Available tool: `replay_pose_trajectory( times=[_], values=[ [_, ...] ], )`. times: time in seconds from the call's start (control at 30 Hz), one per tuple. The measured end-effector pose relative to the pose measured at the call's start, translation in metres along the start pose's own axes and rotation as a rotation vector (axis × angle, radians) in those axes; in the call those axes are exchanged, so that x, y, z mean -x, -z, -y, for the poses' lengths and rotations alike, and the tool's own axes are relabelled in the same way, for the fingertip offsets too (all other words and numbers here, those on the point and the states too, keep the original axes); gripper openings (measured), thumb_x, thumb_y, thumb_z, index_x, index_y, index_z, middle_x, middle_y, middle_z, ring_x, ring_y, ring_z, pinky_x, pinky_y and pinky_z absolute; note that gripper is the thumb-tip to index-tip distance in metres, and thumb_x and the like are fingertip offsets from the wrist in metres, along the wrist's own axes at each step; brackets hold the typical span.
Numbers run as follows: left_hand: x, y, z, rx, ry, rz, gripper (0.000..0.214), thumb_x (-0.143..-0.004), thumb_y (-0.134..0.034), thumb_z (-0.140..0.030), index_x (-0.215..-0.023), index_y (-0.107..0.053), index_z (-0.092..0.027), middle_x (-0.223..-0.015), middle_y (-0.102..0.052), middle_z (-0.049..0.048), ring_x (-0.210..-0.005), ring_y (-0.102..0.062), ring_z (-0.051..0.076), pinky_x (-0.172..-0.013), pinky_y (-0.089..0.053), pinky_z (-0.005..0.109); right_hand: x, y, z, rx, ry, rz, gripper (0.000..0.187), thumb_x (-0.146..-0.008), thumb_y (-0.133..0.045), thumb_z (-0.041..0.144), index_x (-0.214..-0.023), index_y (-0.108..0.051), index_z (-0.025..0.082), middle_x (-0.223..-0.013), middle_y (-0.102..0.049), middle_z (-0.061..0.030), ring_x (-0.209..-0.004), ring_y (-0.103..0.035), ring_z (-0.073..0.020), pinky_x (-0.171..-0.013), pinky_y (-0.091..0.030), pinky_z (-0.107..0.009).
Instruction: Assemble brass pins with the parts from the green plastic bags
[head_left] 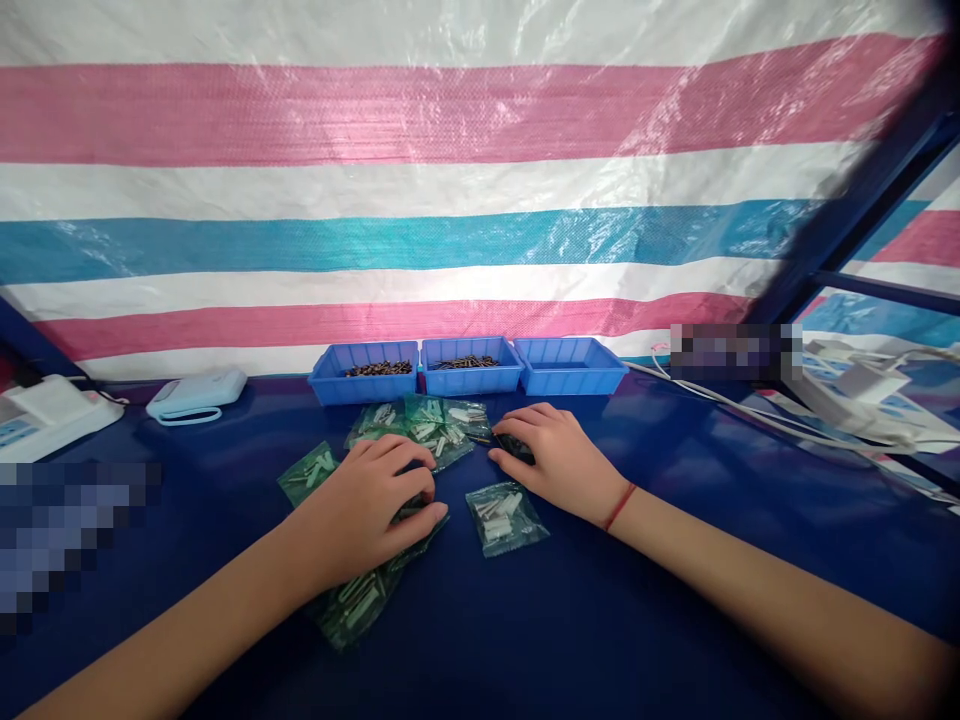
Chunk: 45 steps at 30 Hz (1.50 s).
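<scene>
My left hand point(386, 500) is curled over small clear plastic packets, thumb and fingers bent around one of them point(420, 532). Another packet point(360, 605), holding metal and pale pieces, sticks out below its wrist. My right hand point(559, 455) lies on the table with fingers and thumb drawn in around something dark that I cannot make out. Between the hands rests a sealed packet point(506, 520) with white pieces inside. Several more packets point(431, 425) lie in a loose pile beyond the hands, and one point(309, 473) is at the left wrist.
Three blue bins stand in a row at the back: the left point(364, 390) and middle point(472, 380) contain small screw-like metal parts; the right point(574, 380) shows none. A light blue case point(196, 393) is at left. White cables point(750, 410) and power strips point(874, 385) sit at right.
</scene>
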<state>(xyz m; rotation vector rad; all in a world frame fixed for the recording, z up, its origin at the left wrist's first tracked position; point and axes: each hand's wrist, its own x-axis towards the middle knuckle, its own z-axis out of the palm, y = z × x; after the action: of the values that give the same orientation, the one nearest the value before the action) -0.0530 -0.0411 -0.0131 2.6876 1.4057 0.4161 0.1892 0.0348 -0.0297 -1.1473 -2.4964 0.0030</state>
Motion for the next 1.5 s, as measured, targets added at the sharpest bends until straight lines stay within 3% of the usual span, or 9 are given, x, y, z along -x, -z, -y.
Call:
replay_pose_trajectory(
  times=[0.17, 0.33, 0.47, 0.6, 0.73, 0.83, 1.1, 1.3, 1.5],
  values=[
    [-0.001, -0.007, -0.001, 0.014, 0.002, -0.079, 0.021, -0.094, -0.048, -0.032, -0.087, -0.065, -0.022, -0.109, -0.064, 0.0049, -0.109, -0.053, 0.024, -0.094, -0.039, 0.041, 0.001, -0.004, 0.011, 0.033, 0.017, 0.016, 0.017, -0.091, -0.053, 0.017, -0.092, -0.069, 0.018, -0.096, -0.069, -0.0072, -0.095, -0.055, -0.0229, -0.077, -0.038, -0.036],
    [-0.002, -0.009, -0.006, 0.072, 0.020, -0.146, 0.021, -0.093, -0.046, -0.028, -0.095, -0.065, -0.021, -0.106, -0.066, 0.0046, -0.104, -0.056, 0.023, -0.092, -0.041, 0.038, 0.005, 0.000, 0.019, -0.006, 0.090, -0.020, 0.034, -0.091, -0.044, 0.007, -0.119, -0.062, 0.015, -0.095, -0.066, -0.0115, -0.090, -0.052, -0.0245, -0.074, -0.039, -0.038],
    [-0.001, -0.007, -0.016, 0.218, 0.215, -0.169, 0.025, -0.094, -0.045, -0.034, -0.108, -0.063, -0.024, -0.103, -0.068, 0.0025, -0.094, -0.061, 0.020, -0.079, -0.047, 0.031, 0.013, 0.005, 0.039, -0.534, 0.045, -0.057, 0.033, -0.092, -0.042, 0.009, -0.116, -0.063, 0.019, -0.102, -0.062, -0.0095, -0.084, -0.056, -0.0187, -0.073, -0.047, -0.035],
    [-0.003, -0.002, -0.025, 0.381, 0.352, -0.096, 0.027, -0.091, -0.048, -0.043, -0.101, -0.066, -0.026, -0.080, -0.069, -0.0027, -0.063, -0.057, 0.015, -0.056, -0.042, 0.025, 0.019, 0.004, 0.058, -1.215, -0.271, 0.014, 0.013, -0.088, -0.057, 0.022, -0.099, -0.061, 0.019, -0.086, -0.064, -0.0039, -0.079, -0.064, -0.0159, -0.065, -0.053, -0.029],
    [-0.004, -0.002, -0.027, 0.470, 0.409, -0.083, 0.030, -0.091, -0.046, -0.048, -0.096, -0.067, -0.027, -0.070, -0.066, -0.0046, -0.057, -0.053, 0.014, -0.052, -0.038, 0.024, 0.019, -0.002, 0.061, -1.469, -0.414, 0.036, 0.015, -0.081, -0.067, 0.028, -0.088, -0.060, 0.017, -0.079, -0.063, -0.0015, -0.080, -0.067, -0.0164, -0.064, -0.056, -0.027],
    [-0.004, -0.006, -0.025, 0.497, 0.426, -0.071, 0.030, -0.090, -0.047, -0.048, -0.100, -0.066, -0.026, -0.076, -0.067, -0.0036, -0.061, -0.056, 0.015, -0.055, -0.039, 0.025, 0.019, -0.002, 0.060, -1.366, -0.344, -0.055, 0.011, -0.082, -0.065, 0.026, -0.088, -0.063, 0.017, -0.079, -0.064, -0.0013, -0.072, -0.066, -0.0140, -0.061, -0.056, -0.026],
    [-0.003, -0.016, -0.023, 0.409, 0.325, -0.124, 0.023, -0.091, -0.048, -0.041, -0.095, -0.065, -0.027, -0.073, -0.064, -0.0032, -0.062, -0.058, 0.015, -0.057, -0.043, 0.025, 0.024, 0.011, 0.059, -0.785, 0.243, -0.260, 0.020, -0.089, -0.054, 0.013, -0.102, -0.068, 0.019, -0.096, -0.071, -0.0077, -0.090, -0.066, -0.0153, -0.080, -0.055, -0.029],
    [-0.004, -0.018, -0.013, 0.283, 0.276, -0.247, 0.035, -0.091, -0.050, -0.038, -0.124, -0.053, -0.028, -0.101, -0.067, 0.0014, -0.079, -0.063, 0.018, -0.062, -0.049, 0.026, -0.015, 0.022, 0.018, -0.490, 0.118, -0.454, 0.014, -0.089, -0.057, 0.020, -0.093, -0.070, 0.020, -0.093, -0.073, -0.0044, -0.086, -0.066, -0.0158, -0.076, -0.054, -0.030],
    [-0.001, -0.016, -0.002, 0.163, 0.149, -0.248, 0.025, -0.093, -0.045, -0.029, -0.110, -0.062, -0.022, -0.104, -0.067, 0.0053, -0.098, -0.061, 0.022, -0.081, -0.051, 0.035, -0.075, 0.021, -0.038, -0.253, -0.105, -0.455, 0.020, -0.080, -0.061, 0.017, -0.098, -0.070, 0.017, -0.095, -0.072, -0.0084, -0.078, -0.064, -0.0197, -0.074, -0.051, -0.036]
  ],
)
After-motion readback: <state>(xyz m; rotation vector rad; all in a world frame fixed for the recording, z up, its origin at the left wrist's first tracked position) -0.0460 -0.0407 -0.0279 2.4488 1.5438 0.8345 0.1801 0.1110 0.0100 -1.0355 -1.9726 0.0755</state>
